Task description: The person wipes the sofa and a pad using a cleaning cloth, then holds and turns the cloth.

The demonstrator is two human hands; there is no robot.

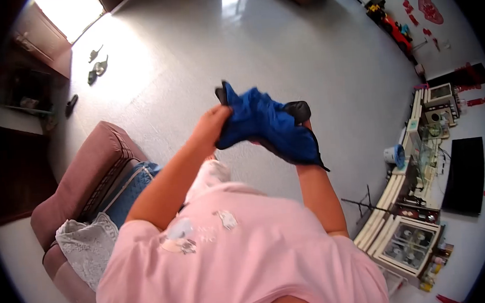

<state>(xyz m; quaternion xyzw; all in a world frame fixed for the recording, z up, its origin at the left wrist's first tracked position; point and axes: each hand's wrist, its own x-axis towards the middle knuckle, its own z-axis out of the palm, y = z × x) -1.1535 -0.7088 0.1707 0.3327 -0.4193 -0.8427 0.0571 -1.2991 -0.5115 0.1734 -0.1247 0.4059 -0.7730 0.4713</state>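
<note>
A crumpled blue cloth item with black edging hangs stretched between my two hands, above the grey floor. My left hand is closed on its left end, beside a black part that sticks up. At the right end my right hand is mostly hidden behind the cloth and a black bunched part; only a bit of it shows there, with the forearm below. The fingers of that hand cannot be seen.
A brown-pink sofa with a white lace cloth stands at the left. Shoes lie near the bright doorway. Along the right are a long cabinet, a blue-white bucket, a black television and a thin black stand.
</note>
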